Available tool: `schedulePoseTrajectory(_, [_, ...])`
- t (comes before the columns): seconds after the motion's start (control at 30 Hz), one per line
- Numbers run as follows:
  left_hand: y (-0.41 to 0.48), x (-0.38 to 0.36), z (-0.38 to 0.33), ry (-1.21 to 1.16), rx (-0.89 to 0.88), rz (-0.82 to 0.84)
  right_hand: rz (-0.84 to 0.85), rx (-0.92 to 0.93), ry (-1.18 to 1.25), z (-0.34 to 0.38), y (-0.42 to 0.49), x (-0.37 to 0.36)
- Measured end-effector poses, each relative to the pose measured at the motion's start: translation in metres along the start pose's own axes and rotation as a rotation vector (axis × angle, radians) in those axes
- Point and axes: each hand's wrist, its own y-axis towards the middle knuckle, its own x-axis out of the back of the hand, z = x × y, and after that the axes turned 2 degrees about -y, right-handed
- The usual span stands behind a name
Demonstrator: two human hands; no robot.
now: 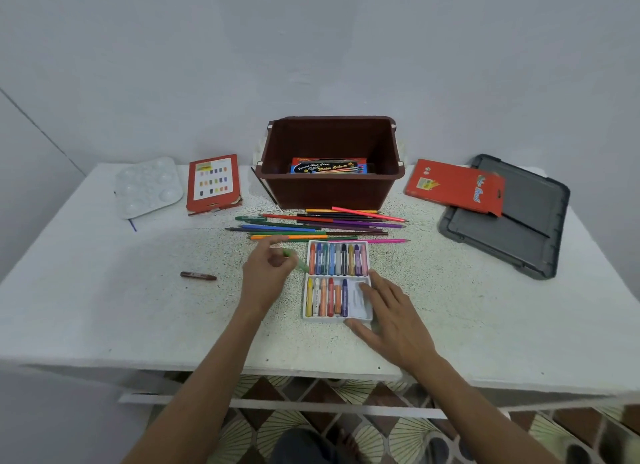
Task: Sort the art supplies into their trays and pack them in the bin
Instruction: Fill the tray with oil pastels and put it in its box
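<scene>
green crayon (302, 265) pinched in the left hand (266, 276) beside the crayon tray (356, 306), which the flat right hand (394, 318) steadies (lower row part-filled); next, probably, seating it in an empty slot.

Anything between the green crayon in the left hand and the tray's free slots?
Partly: the right hand rests on the crayon tray, fingers over the right edge of the near row's free slots. Slots beside the blue crayon show bare. Nothing else lies between them and the green crayon.
</scene>
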Motion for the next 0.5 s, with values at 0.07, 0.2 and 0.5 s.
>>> schedulePoseTrajectory(0.07, [-0.008, -0.013, -0.008, -0.083, 0.005, 0.085, 0.002, -0.002, -0.001, 0.000, 0.000, 0.000])
schedulePoseTrajectory(0.2, [-0.017, -0.035, -0.014, -0.073, 0.006, 0.270, 0.000, -0.010, 0.007, 0.002, 0.000, 0.001])
schedulePoseTrajectory(0.5, [-0.026, -0.059, -0.020, 0.162, -0.092, 0.437, 0.011, -0.014, 0.014, 0.001, 0.001, 0.002])
